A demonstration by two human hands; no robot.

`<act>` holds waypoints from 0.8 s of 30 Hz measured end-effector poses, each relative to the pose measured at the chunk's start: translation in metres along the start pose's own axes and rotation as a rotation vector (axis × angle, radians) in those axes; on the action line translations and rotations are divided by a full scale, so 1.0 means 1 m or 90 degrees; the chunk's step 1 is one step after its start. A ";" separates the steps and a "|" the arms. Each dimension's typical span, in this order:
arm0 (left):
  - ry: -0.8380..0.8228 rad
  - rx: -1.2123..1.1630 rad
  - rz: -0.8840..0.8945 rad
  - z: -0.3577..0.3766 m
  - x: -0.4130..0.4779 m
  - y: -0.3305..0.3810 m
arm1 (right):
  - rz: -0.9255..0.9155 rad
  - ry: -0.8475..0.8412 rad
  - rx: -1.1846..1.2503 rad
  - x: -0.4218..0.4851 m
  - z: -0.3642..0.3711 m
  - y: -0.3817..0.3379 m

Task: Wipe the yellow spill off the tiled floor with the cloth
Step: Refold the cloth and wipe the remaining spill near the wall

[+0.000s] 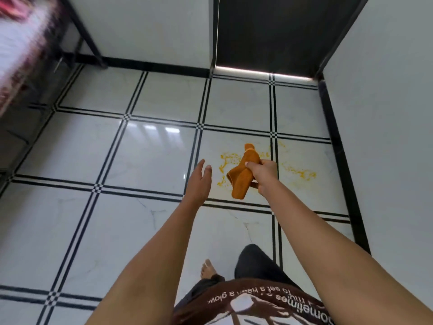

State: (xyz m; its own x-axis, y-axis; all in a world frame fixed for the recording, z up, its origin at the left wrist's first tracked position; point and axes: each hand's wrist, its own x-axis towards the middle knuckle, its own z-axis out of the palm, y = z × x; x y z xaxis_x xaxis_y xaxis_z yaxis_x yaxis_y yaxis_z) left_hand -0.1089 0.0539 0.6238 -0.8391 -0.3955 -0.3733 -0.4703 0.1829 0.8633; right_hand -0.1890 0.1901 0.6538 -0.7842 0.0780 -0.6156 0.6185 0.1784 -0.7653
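An orange cloth (241,175) hangs bunched from my right hand (263,172), which grips it around the middle above the floor. Yellow spill (298,171) lies in splashes on the white tiled floor (150,151), spread to the left and right of the cloth and partly hidden behind it. My left hand (199,181) is stretched out flat, fingers together and empty, just left of the cloth and not touching it.
A dark door (269,31) with a bright gap at its foot stands ahead. White walls with black skirting (337,148) close in on the right and back. Dark furniture (35,90) with blurred fabric sits at the left. My bare foot (207,269) is below.
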 end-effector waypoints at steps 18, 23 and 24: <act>-0.045 0.043 0.047 -0.152 0.239 0.088 | 0.005 0.010 0.116 0.118 0.191 -0.155; -0.119 0.095 0.064 -0.161 0.320 0.122 | 0.009 0.053 0.149 0.161 0.216 -0.203; -0.137 0.103 0.072 -0.158 0.333 0.126 | 0.008 0.063 0.159 0.168 0.217 -0.209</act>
State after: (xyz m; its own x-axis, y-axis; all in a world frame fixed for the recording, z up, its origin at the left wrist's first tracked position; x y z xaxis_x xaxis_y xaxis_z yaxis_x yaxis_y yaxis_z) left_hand -0.4042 -0.1968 0.6622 -0.9192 -0.1681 -0.3561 -0.3935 0.3628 0.8447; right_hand -0.4393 -0.0471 0.6700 -0.7694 0.1767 -0.6138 0.6122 -0.0701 -0.7876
